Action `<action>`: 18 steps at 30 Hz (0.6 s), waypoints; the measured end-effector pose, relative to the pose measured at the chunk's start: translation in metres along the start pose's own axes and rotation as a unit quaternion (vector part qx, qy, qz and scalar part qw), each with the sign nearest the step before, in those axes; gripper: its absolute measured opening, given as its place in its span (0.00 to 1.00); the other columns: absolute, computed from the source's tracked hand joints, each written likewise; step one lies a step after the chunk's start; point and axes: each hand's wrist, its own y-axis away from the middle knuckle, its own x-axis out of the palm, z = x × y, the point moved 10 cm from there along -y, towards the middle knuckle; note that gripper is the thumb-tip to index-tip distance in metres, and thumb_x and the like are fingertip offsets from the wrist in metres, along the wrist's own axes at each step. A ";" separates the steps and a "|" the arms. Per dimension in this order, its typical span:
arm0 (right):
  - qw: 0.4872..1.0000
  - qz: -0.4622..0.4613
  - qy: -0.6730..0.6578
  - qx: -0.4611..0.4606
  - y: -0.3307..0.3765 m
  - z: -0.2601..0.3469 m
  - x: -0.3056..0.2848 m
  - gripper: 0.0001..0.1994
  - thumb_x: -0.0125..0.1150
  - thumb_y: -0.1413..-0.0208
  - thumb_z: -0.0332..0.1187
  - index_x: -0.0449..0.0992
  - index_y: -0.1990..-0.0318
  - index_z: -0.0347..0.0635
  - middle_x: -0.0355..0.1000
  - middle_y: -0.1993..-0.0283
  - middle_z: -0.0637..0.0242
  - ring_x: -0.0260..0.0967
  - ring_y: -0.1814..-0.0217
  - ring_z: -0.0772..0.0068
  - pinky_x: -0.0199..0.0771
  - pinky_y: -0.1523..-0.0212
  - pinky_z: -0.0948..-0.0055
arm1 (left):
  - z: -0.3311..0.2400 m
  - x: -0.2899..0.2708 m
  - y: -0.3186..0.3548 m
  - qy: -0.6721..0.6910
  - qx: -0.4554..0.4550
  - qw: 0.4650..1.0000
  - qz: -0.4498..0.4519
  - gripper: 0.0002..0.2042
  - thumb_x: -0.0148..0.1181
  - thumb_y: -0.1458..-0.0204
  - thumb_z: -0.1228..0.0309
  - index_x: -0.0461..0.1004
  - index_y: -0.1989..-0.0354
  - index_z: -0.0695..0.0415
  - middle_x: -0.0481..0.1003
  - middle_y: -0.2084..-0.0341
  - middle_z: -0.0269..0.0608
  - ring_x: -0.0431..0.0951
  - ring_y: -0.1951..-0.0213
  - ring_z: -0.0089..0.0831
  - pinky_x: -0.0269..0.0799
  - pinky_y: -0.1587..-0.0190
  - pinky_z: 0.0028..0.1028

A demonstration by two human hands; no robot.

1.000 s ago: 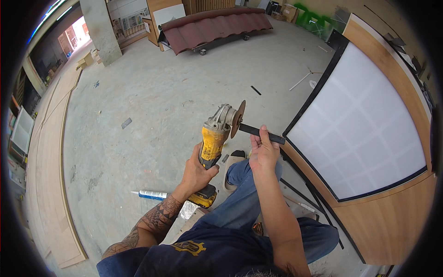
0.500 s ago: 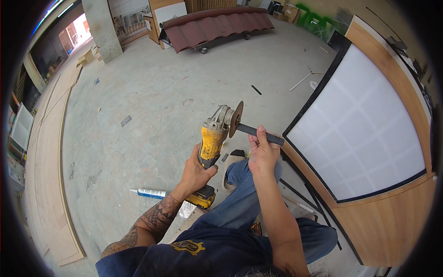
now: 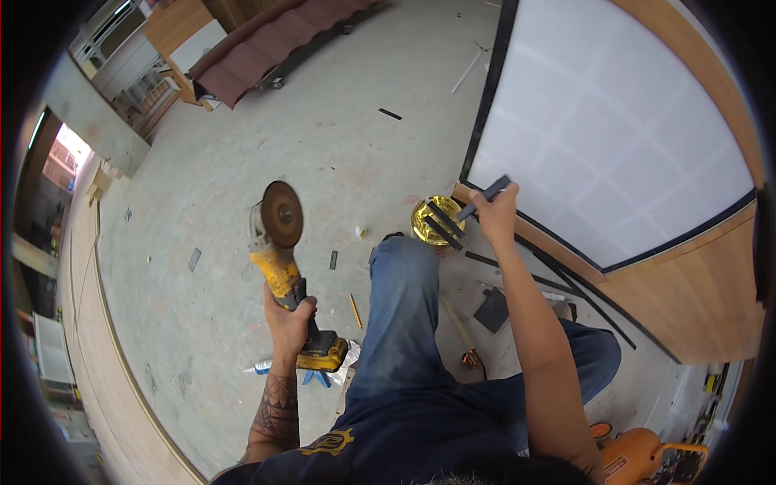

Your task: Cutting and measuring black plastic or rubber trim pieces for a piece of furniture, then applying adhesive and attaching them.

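My left hand (image 3: 288,323) is wrapped round the body of a yellow and black cordless angle grinder (image 3: 275,271). Its brown cutting disc (image 3: 282,214) points up and away from me. In my right hand (image 3: 495,212) is a short dark grey strip (image 3: 483,198), held at the corner of the white panel. Just left of that hand, a shiny gold round tape roll (image 3: 426,224) lies on the floor with black strips (image 3: 444,219) across it. My fingers hide part of the held strip.
A large wood-framed white panel (image 3: 606,137) stands at my right. Long black strips (image 3: 582,295) lie beside its base. An orange air compressor (image 3: 634,454) is at lower right, a pencil (image 3: 356,310) by my knee. A maroon corrugated piece (image 3: 279,40) on casters stands far off.
The strip has come away from the grinder's disc and moved right towards the panel with my right hand. The grinder has swung left in my left hand. The view has turned.
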 end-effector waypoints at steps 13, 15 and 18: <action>0.891 0.311 0.327 -0.040 0.026 -0.150 0.142 0.19 0.74 0.43 0.33 0.78 0.46 0.39 0.80 0.50 0.41 0.79 0.45 0.38 0.79 0.43 0.46 | 0.058 -0.021 -0.002 -0.015 -0.130 0.989 -0.073 0.22 0.65 0.51 0.77 0.65 0.47 0.60 0.73 0.68 0.40 0.78 0.75 0.29 0.80 0.70 0.29; 0.910 0.242 0.333 -0.047 0.010 -0.148 0.131 0.15 0.73 0.42 0.34 0.81 0.49 0.41 0.78 0.47 0.43 0.78 0.43 0.40 0.80 0.42 0.48 | 0.061 -0.019 -0.004 -0.018 -0.135 0.988 -0.068 0.22 0.64 0.51 0.77 0.65 0.47 0.60 0.73 0.68 0.40 0.78 0.75 0.29 0.80 0.70 0.29; 0.888 0.169 0.418 -0.091 -0.009 -0.145 0.105 0.13 0.74 0.43 0.33 0.82 0.52 0.41 0.78 0.48 0.51 0.77 0.41 0.45 0.78 0.43 0.50 | 0.068 -0.015 -0.005 -0.021 -0.154 0.986 -0.065 0.22 0.64 0.51 0.77 0.65 0.48 0.60 0.73 0.68 0.40 0.78 0.75 0.29 0.80 0.70 0.29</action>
